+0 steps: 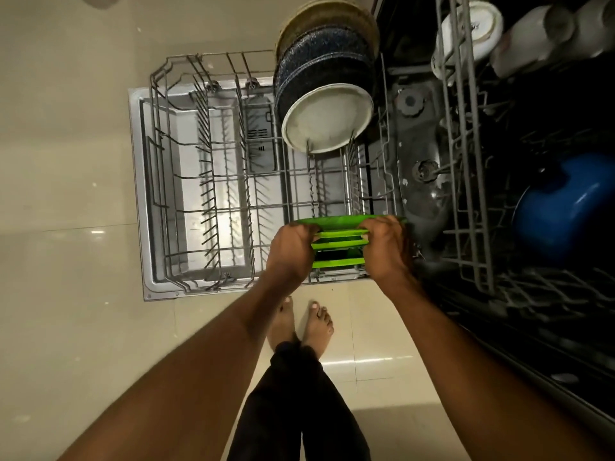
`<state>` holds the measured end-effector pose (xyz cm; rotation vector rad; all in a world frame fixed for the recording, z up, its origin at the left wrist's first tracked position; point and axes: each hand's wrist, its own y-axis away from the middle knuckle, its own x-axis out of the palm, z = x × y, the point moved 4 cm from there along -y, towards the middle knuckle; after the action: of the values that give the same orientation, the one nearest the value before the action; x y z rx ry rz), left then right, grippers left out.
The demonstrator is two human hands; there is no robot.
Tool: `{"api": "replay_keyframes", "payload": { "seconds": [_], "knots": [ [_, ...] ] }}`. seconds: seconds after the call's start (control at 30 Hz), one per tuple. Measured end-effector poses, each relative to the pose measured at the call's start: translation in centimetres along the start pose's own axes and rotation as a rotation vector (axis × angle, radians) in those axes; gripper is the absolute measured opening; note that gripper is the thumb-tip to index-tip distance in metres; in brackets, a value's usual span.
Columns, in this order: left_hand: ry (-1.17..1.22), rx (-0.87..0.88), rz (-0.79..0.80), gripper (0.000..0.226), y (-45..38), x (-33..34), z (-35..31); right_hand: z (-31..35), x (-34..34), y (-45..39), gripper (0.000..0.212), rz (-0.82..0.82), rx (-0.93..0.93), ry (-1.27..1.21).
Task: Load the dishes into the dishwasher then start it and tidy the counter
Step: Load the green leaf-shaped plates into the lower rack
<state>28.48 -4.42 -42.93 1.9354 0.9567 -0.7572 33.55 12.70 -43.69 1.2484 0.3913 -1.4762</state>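
At the near end of the pulled-out grey wire lower rack (186,181), left hand (293,247) and right hand (387,249) grip flat green plastic plates (339,242) by their rims, likely seating them upright between tines.

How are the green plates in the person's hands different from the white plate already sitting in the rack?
The green plates are bright green and several together; the white plate is pale and a single one. The green plates are gripped at both ends by the left hand and right hand; the white plate leans untouched between tines. Both stand on edge in the lower rack.
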Motion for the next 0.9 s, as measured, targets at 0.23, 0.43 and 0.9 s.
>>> {"api": "replay_keyframes", "payload": {
  "seconds": [0.23, 0.43, 0.9],
  "knots": [
    [0.008, 0.056, -0.055, 0.029, 1.1, -0.8, -0.4, 0.5, -0.6, 0.4, 0.049, -0.005, -0.026, -0.003],
    [-0.068, 0.048, -0.028, 0.029, 1.8, -1.1, -0.8, 0.2, -1.0, 1.3, 0.047, -0.016, -0.061, 0.001],
    [0.179, -0.058, 0.112, 0.019, -0.9, 1.4, 1.8, -0.8, 2.0, -0.4, 0.056, 0.03, -0.046, -0.045]
  ]
}}
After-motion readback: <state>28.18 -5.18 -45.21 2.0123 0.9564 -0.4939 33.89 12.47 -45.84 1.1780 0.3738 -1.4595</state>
